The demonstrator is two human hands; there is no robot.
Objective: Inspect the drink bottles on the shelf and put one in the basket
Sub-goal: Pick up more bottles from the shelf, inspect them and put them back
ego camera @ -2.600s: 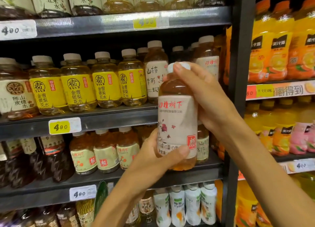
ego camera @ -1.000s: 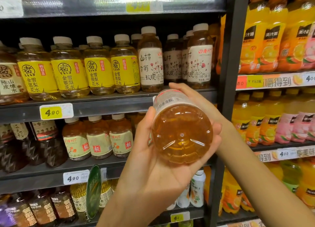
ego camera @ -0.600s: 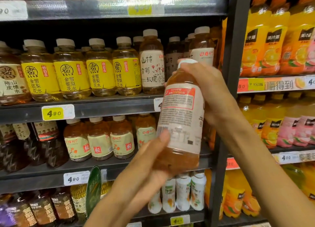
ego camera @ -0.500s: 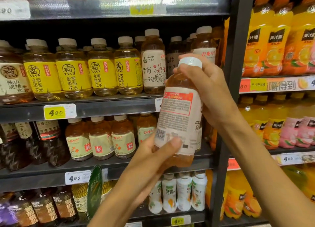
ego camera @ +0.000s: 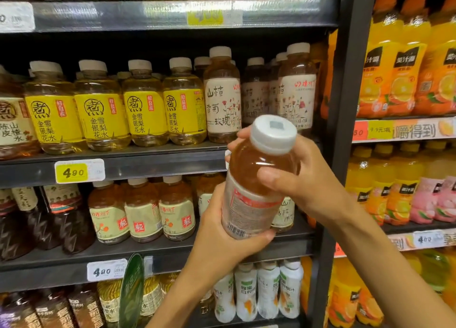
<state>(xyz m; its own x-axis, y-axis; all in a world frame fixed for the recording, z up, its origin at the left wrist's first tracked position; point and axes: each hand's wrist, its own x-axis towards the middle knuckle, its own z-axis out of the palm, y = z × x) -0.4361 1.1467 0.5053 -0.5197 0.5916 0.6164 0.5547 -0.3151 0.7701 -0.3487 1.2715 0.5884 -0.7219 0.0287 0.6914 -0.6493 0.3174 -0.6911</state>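
Observation:
I hold an amber drink bottle [ego camera: 256, 179] with a white cap and a pale label in front of the shelf [ego camera: 148, 162]. It is tipped so that its cap faces me. My left hand [ego camera: 222, 234] grips its lower end from below and the left. My right hand [ego camera: 303, 177] grips its shoulder just under the cap from the right. More bottles of the same drink [ego camera: 223, 96] stand on the middle shelf behind it. No basket is in view.
Yellow-labelled bottles [ego camera: 98, 115] fill the left of the middle shelf. Darker and green-labelled bottles [ego camera: 143, 214] stand one shelf down, small white bottles [ego camera: 256, 290] below that. A dark upright post [ego camera: 345, 105] separates a bay of orange juice bottles [ego camera: 394, 63] on the right.
The bottle was upright, then turned bottom-up toward me, then upright again showing its back label. Now it is tipped with the cap toward me. Both hands have stayed on it throughout.

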